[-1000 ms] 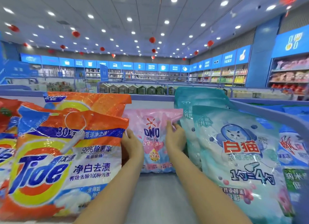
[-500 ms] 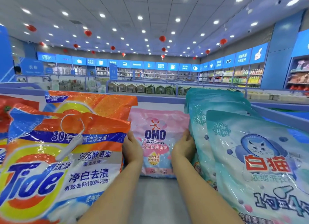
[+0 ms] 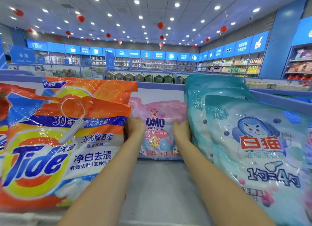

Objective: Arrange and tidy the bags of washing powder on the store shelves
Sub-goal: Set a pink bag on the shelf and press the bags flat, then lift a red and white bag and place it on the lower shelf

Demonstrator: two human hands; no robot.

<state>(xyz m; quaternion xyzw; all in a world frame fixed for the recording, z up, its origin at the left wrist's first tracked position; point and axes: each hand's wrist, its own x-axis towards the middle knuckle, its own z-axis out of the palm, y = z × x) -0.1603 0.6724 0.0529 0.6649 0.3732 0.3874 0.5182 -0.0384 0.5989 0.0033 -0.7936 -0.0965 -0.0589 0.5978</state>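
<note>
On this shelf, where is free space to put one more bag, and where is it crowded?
Free: the bare grey shelf floor in front of the pink OMO bag, between the orange Tide bags and the teal cat bags; both forearms cross it. Crowded: both sides.

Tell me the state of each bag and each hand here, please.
pink OMO bag: upright at the back, held at both edges.
orange Tide bag: upright, front left.
teal cat bag: upright, front right.
left hand: grips the pink bag's left edge.
right hand: grips its right edge.
</note>
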